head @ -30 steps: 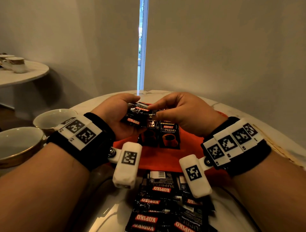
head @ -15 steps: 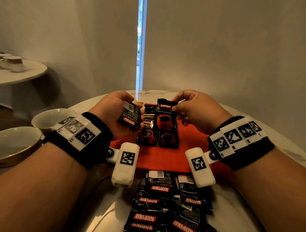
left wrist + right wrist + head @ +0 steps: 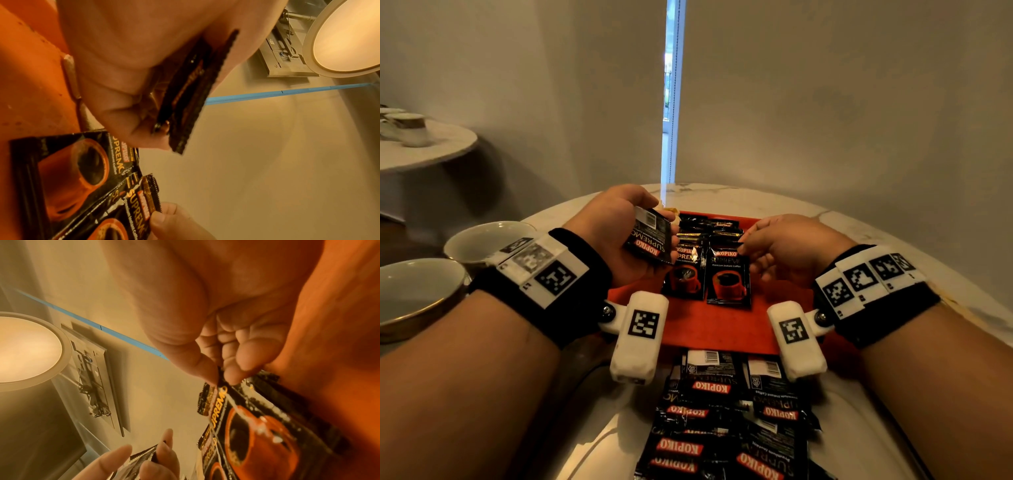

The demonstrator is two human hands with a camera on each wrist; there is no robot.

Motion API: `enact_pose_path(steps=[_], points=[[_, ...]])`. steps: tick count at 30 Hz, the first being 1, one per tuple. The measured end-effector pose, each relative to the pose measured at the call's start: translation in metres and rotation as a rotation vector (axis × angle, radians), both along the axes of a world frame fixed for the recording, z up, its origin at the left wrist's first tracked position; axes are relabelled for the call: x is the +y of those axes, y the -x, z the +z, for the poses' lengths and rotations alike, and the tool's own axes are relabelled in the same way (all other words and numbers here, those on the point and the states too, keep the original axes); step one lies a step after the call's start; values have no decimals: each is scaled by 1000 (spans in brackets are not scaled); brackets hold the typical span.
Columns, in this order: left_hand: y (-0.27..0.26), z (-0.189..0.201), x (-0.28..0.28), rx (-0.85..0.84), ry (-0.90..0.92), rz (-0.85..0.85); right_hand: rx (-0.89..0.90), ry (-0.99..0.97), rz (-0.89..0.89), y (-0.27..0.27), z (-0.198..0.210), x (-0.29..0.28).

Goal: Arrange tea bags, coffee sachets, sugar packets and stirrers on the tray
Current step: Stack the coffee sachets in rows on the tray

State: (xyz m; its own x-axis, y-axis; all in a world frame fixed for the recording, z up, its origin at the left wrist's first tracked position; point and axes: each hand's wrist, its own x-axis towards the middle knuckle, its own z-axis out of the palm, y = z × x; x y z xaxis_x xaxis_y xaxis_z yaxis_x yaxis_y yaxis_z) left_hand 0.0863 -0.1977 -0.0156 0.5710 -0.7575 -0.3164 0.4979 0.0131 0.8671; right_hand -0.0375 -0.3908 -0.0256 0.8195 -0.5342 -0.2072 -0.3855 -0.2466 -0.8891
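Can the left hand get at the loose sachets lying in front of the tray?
Probably not yet: the left hand already grips a stack of sachets, though nothing blocks the loose pile nearer than the tray.

Head view looks forward and down over both wrists. Wrist views sit close under each palm, facing upward past the fingers (image 3: 232, 374) toward the ceiling lamp (image 3: 347, 32). All three share the tray (image 3: 722, 325).
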Motion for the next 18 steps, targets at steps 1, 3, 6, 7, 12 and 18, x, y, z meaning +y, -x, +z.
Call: enact_pose_path(steps=[1,3,6,7,12,18], points=[[0,0,0,0,-2,3,8,6,1,0,-1,-1],[-1,0,1,-1,-5,8,19,23,-1,-1,-2,-4],[-1,0,1,-2,-6,11,43,86,0,-2,-5,-7],[-1,0,1,-3,-6,12,54,107,0,-2,-5,-8],[1,0,0,-10,-4,16,85,136,-6,-4,-7,-11],[1,0,0,-10,-7,17,70,121,-10,-6,-8,-12]])
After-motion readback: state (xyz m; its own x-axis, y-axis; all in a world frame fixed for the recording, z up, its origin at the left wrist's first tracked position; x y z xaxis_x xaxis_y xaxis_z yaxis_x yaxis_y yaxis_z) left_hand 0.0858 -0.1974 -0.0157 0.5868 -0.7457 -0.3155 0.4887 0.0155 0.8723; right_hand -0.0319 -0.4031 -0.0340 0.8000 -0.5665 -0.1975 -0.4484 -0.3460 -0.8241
